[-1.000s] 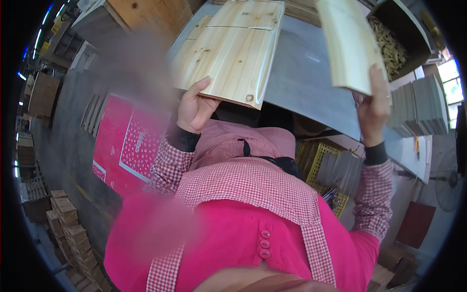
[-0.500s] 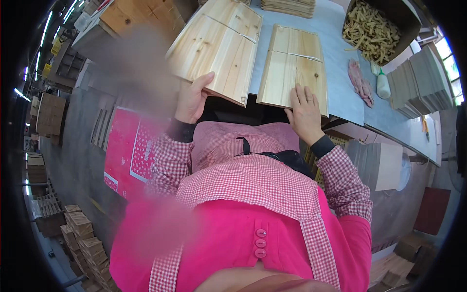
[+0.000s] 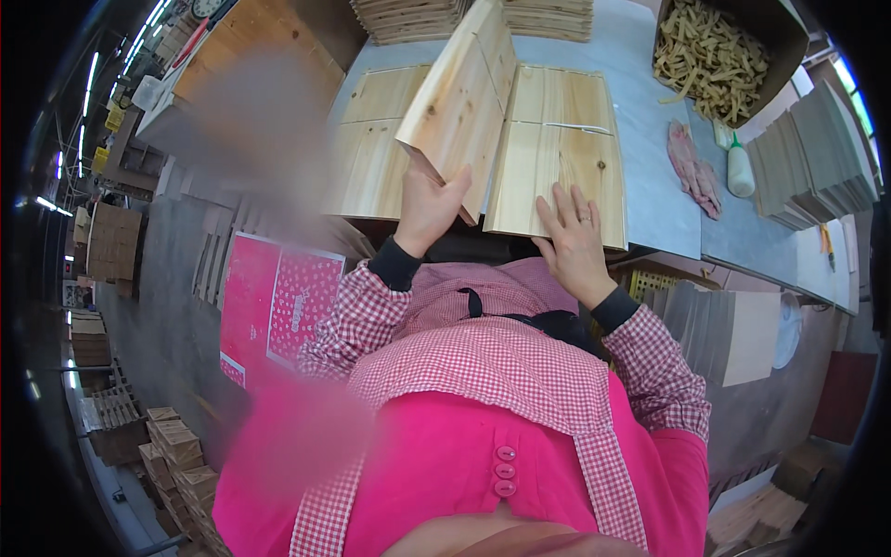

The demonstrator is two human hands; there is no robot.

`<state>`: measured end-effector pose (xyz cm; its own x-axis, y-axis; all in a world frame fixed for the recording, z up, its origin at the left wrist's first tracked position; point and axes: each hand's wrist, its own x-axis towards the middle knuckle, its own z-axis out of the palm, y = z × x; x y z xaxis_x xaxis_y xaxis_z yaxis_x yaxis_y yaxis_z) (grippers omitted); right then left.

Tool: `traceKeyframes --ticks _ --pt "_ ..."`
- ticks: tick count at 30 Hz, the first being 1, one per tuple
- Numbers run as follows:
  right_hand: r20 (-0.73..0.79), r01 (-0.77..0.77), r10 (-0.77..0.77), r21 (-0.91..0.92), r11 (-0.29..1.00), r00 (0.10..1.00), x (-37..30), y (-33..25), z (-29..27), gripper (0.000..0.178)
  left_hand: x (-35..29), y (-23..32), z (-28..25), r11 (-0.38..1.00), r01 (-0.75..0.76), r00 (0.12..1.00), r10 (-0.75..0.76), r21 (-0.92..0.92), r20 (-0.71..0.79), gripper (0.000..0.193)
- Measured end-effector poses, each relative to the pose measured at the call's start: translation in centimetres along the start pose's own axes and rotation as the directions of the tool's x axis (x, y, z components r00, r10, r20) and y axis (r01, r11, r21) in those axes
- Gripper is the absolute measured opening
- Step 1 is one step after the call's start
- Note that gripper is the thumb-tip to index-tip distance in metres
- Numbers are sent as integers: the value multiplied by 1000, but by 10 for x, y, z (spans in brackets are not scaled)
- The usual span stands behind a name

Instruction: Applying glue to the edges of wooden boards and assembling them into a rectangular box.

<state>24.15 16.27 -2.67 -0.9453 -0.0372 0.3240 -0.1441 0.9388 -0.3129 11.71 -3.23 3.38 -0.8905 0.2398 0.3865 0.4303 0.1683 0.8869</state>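
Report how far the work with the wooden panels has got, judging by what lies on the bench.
Done: one pale pine panel lies flat on the grey bench under the right hand; another flat panel lies to its left. In hand: the left hand has a grip on a tilted pine panel, raised off the bench. Left: stacks of boards wait at the far edge.

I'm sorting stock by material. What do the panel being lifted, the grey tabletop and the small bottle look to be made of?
The lifted panel in the left hand: pale softwood, seemingly unfinished, with visible grain and knots. The tabletop: smooth matte grey, perhaps laminate or painted board; unclear. The small bottle: probably plastic, white with a green tip.
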Motion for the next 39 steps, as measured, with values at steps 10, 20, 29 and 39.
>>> traceKeyframes --ticks 10,20,29,39 --pt "-23 56 -55 73 996 998 7 2 -18 48 -5 1 23 985 -48 987 21 168 159 24" --pt "-239 -505 447 -332 796 862 3 234 -88 23 -13 -17 18 983 183 969 -174 -32 175 46" --pt "-340 -624 552 -151 767 761 -18 201 -109 42 -6 -19 16 953 286 946 -263 -102 189 63" --pt "-213 -776 833 -530 341 511 -221 86 -142 57 -4 3 18 916 351 926 -309 -195 217 57"
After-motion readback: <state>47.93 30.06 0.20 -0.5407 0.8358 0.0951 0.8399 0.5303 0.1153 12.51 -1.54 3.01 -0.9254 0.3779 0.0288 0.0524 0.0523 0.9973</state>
